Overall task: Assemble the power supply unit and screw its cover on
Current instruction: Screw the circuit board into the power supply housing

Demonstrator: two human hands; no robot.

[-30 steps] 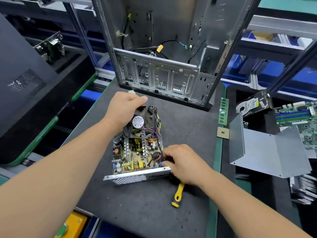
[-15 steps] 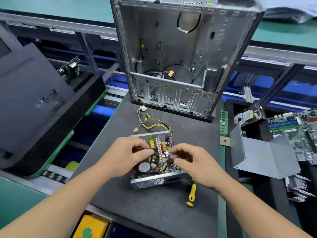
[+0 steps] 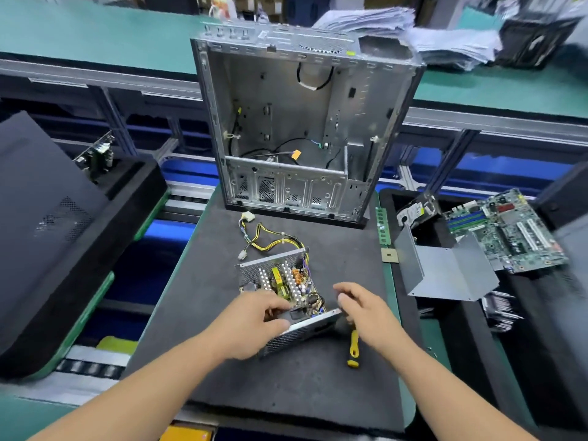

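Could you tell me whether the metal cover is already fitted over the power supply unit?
No, the grey metal cover lies apart on the right, and the power supply unit shows its bare circuit board.

The mat (image 3: 318, 386) is showing dark grey, edged in green. The supply (image 3: 280, 281) is showing silver perforated walls (yellow and orange parts inside), with yellow and black wires (image 3: 270, 241). The screwdriver (image 3: 353, 348) is showing yellow and black. The case (image 3: 305, 128) is gleaming bare silver; the board (image 3: 506, 230) is showing green.
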